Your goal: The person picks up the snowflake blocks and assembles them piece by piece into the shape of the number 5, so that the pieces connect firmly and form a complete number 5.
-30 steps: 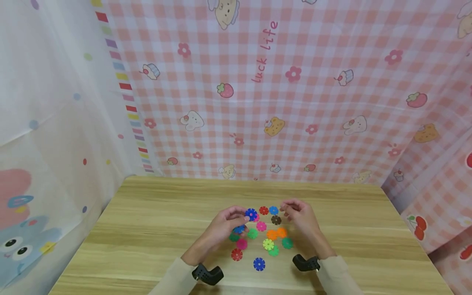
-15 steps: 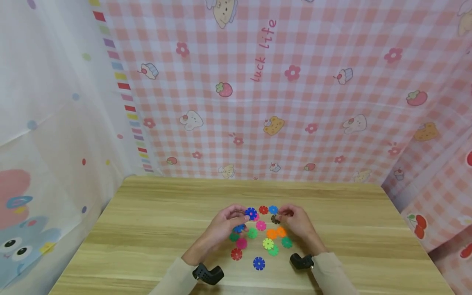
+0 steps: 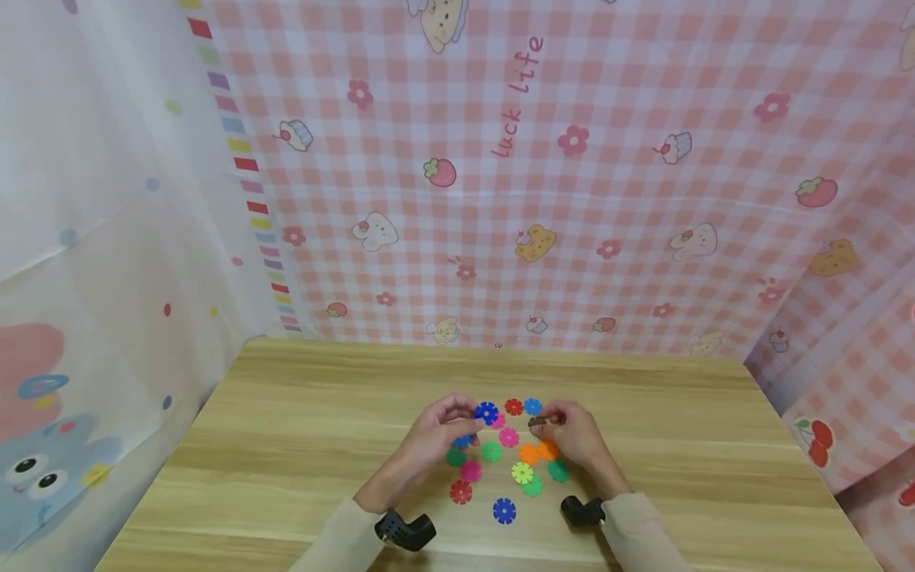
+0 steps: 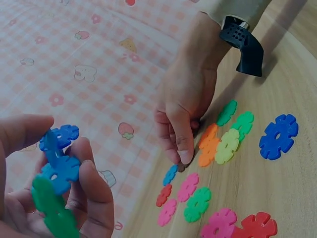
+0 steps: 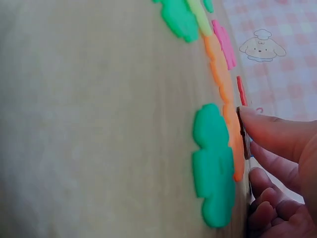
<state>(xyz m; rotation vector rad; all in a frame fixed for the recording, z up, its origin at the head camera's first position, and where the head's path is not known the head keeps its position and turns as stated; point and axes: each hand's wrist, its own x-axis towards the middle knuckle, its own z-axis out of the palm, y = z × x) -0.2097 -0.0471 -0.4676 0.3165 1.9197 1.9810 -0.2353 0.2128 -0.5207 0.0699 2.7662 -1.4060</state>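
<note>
My left hand (image 3: 433, 433) holds a few joined plastic snowflake discs above the table. In the left wrist view a dark blue disc (image 4: 67, 135) and a lighter blue disc (image 4: 64, 173) sit between thumb and fingers. A green disc (image 4: 52, 210) shows just below them and seems linked on, though the join is unclear. My right hand (image 3: 577, 435) has thumb and fingers on a brown snowflake disc (image 3: 536, 422) at the back of the loose pieces, pinching it at table level. In the right wrist view the thumb presses that disc's dark edge (image 5: 242, 130); the fingertips behind are partly hidden.
Loose snowflake discs lie on the wooden table (image 3: 300, 445) between the hands: a red disc (image 3: 514, 407), a light blue disc (image 3: 532, 406), orange discs (image 3: 529, 454), a yellow-green disc (image 3: 523, 473) and others. A dark blue disc (image 3: 504, 511) lies nearest the front. A checked cloth (image 3: 400, 199) hangs behind.
My right hand has moved left and down from beside the light blue disc onto the brown disc, which it now pinches. The left hand stays in place with its joined discs.
</note>
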